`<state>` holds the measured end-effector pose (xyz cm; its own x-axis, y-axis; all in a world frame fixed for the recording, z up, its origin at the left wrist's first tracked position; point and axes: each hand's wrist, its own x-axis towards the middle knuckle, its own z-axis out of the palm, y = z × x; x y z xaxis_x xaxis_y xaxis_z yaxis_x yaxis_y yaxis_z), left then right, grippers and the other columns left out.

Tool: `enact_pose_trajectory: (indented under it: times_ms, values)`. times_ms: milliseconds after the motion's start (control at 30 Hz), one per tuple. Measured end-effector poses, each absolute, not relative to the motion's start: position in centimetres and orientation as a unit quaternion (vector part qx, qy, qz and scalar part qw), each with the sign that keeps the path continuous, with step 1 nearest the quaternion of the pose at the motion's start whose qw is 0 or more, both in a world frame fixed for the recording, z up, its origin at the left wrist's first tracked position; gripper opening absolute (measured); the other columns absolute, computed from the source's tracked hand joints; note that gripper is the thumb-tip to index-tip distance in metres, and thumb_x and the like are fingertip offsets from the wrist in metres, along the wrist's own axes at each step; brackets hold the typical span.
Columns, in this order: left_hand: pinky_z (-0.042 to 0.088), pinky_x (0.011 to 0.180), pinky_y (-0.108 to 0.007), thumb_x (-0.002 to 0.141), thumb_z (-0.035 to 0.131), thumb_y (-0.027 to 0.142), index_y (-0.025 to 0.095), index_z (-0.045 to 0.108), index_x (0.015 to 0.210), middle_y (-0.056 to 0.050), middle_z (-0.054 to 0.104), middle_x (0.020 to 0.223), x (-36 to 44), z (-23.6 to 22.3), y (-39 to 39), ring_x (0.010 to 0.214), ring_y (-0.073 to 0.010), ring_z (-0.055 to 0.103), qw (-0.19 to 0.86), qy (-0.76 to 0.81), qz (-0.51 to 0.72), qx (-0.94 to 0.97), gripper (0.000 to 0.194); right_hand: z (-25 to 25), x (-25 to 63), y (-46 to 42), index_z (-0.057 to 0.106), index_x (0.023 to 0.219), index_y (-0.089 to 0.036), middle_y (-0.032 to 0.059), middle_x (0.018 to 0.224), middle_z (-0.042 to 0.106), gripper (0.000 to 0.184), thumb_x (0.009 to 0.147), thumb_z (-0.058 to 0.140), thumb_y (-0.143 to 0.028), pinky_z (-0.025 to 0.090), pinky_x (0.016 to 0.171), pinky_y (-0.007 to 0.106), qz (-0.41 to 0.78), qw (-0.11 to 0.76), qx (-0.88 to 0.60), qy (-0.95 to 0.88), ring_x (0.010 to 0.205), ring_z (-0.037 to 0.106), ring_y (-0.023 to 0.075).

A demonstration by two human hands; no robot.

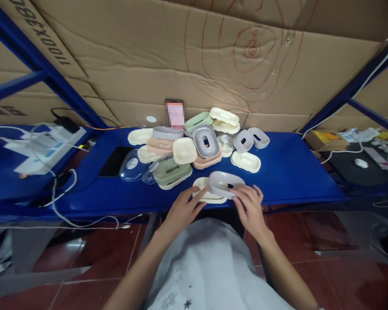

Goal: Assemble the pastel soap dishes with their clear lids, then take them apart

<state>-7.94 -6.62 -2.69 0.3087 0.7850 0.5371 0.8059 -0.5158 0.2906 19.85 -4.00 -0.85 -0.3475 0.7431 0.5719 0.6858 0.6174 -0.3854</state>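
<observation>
At the front edge of the blue table, my right hand [250,209] grips the near right side of a grey oval plastic box shell [224,180] with a slot in its bottom. The shell is tilted and overlaps the right part of a cream plastic base [200,184]. My left hand [186,206] pinches the near left side of that base, its fingers over the rim and its thumb in front. Just beyond lie a green box shell [173,170], a loose cream base [245,162] and a grey shell [207,140] resting on peach and cream pieces.
Clear plastic lids [132,165] lie left of the pile, near a dark flat panel [114,161]. A phone [175,114] leans on the cardboard wall [142,69]. White cables [64,211] hang at the left. Blue frame posts [67,92] flank the table.
</observation>
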Motion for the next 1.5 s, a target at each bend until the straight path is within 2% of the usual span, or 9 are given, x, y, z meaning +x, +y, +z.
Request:
enact_pose_trajectory:
  times_ms: [133, 300, 433, 533, 700, 900, 1067, 1267, 1500]
  values:
    - [0.054, 0.114, -0.055, 0.101, 0.069, 0.027, 0.027, 0.050, 0.156, -0.020, 0.048, 0.161, -8.4, -2.8, -6.7, 0.150, -0.0362, 0.050, 0.040, -0.488, -0.335, -0.805, 0.058, -1.3, 16.8, -3.5, 0.064, 0.139, -0.029, 0.0085, 0.131, 0.071, 0.037, 0.109, 0.046, -0.017, 0.032, 0.126, 0.055, 0.098, 0.287, -0.332, -0.893, 0.135, 0.061, 0.0240]
    - [0.050, 0.118, -0.055, 0.104, 0.065, 0.029, 0.025, 0.057, 0.150, -0.016, 0.056, 0.157, -9.4, -2.7, -7.0, 0.150, -0.0337, 0.051, 0.037, -0.465, -0.314, -0.827, 0.047, -2.7, 15.1, -2.8, 0.062, 0.141, -0.024, 0.0120, 0.140, 0.068, 0.035, 0.107, 0.060, -0.031, 0.043, 0.122, 0.051, 0.109, 0.295, -0.286, -0.905, 0.146, 0.052, 0.0265]
    - [0.044, 0.121, -0.055, 0.105, 0.062, 0.027, 0.023, 0.062, 0.146, -0.017, 0.057, 0.155, -12.2, -1.7, -6.9, 0.147, -0.0342, 0.054, 0.119, -0.564, -0.383, -0.722, 0.041, -3.3, 15.0, -3.0, 0.063, 0.140, -0.024, 0.0118, 0.145, 0.067, 0.033, 0.108, 0.057, -0.029, 0.039, 0.125, 0.054, 0.081, 0.288, -0.303, -0.905, 0.150, 0.049, 0.0270]
    - [0.049, 0.115, -0.055, 0.104, 0.063, 0.039, 0.017, 0.065, 0.143, -0.023, 0.055, 0.155, -15.4, -1.0, -5.9, 0.145, -0.0390, 0.055, 0.124, -0.673, -0.402, -0.608, 0.044, -3.4, 14.7, -3.2, 0.064, 0.140, -0.025, 0.0120, 0.159, 0.056, 0.034, 0.107, 0.059, -0.032, 0.034, 0.128, 0.060, 0.048, 0.286, -0.320, -0.902, 0.158, 0.038, 0.0309]
    - [0.056, 0.109, -0.051, 0.108, 0.056, 0.041, 0.019, 0.069, 0.137, -0.017, 0.071, 0.137, -17.7, -0.7, -4.9, 0.129, -0.0328, 0.068, 0.057, -0.675, -0.415, -0.608, 0.039, -3.6, 14.3, -3.4, 0.062, 0.145, -0.028, 0.0130, 0.166, 0.046, 0.039, 0.106, 0.061, -0.032, 0.037, 0.127, 0.063, 0.036, 0.303, -0.343, -0.889, 0.161, 0.032, 0.0334]
    - [0.049, 0.122, -0.050, 0.105, 0.058, 0.018, 0.025, 0.062, 0.144, -0.012, 0.061, 0.151, -14.9, -1.7, -6.7, 0.151, -0.0295, 0.051, 0.101, -0.533, -0.485, -0.686, 0.040, -3.9, 14.4, -3.3, 0.027, 0.169, -0.028, 0.0193, 0.175, 0.025, 0.076, 0.104, 0.065, -0.036, 0.046, 0.123, 0.058, 0.114, 0.351, -0.387, -0.845, 0.161, 0.033, 0.0359]
    - [0.050, 0.121, -0.052, 0.104, 0.056, 0.012, 0.025, 0.059, 0.146, -0.014, 0.058, 0.154, -12.2, -2.1, -6.7, 0.154, -0.0305, 0.047, -0.010, -0.441, -0.422, -0.792, 0.044, -3.1, 15.3, -2.2, 0.006, 0.174, -0.032, 0.0189, 0.180, -0.001, 0.100, 0.100, 0.073, -0.038, 0.041, 0.124, 0.060, 0.161, 0.360, -0.376, -0.838, 0.164, 0.024, 0.0385]
    - [0.051, 0.121, -0.054, 0.101, 0.067, 0.020, 0.023, 0.059, 0.140, -0.016, 0.059, 0.151, -11.3, -1.6, -6.0, 0.154, -0.0321, 0.047, -0.079, -0.429, -0.409, -0.802, 0.040, -2.2, 16.0, -1.2, 0.033, 0.169, -0.038, 0.0071, 0.175, 0.033, 0.071, 0.105, 0.065, -0.031, 0.039, 0.128, 0.057, 0.157, 0.296, -0.312, -0.889, 0.164, 0.026, 0.0304]
    - [0.052, 0.120, -0.054, 0.099, 0.072, 0.020, 0.023, 0.063, 0.131, -0.015, 0.063, 0.145, -10.3, -2.0, -5.9, 0.153, -0.0322, 0.048, -0.060, -0.433, -0.415, -0.798, 0.033, -3.5, 15.8, -1.9, 0.038, 0.167, -0.038, 0.0068, 0.169, 0.045, 0.071, 0.103, 0.067, -0.024, 0.047, 0.124, 0.057, 0.102, 0.341, -0.328, -0.875, 0.158, 0.040, 0.0321]
